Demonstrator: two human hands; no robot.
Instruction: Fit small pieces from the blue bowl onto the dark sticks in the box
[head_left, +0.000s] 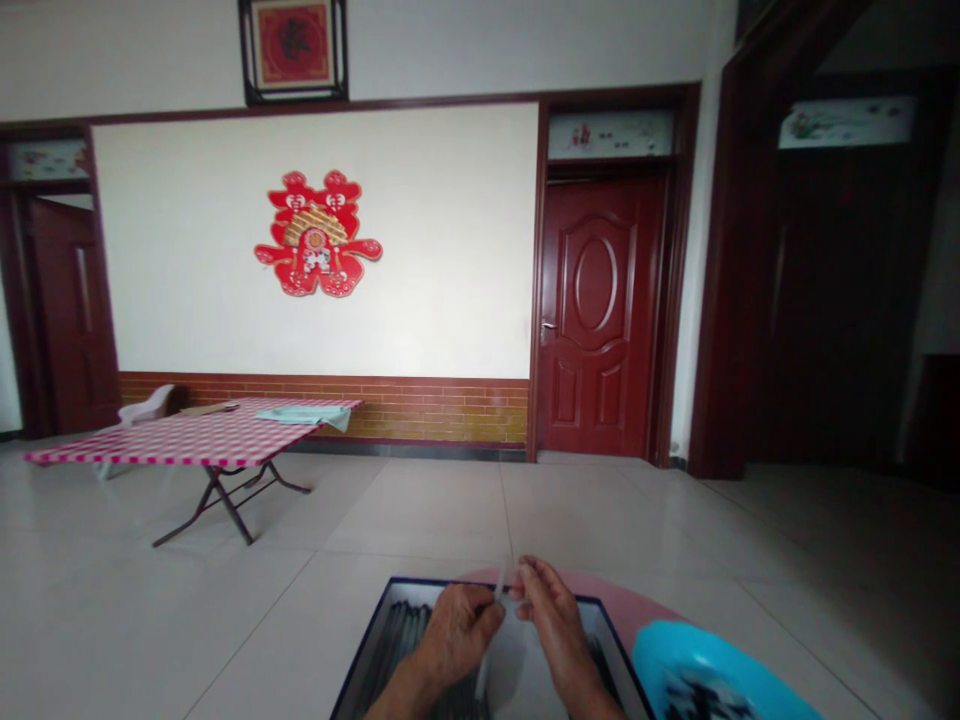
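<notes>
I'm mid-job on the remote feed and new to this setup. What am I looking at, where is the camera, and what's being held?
There's no machine here: one camera, worn on a person's head, looks forward and down at their bare hands. The left hand pinches a thin, whitish strip; the right hand is close beside it, its grip unclear. Below is a dark-rimmed tray with dark, slender pieces. A blue basin at right holds dark items too blurred to identify.
</notes>
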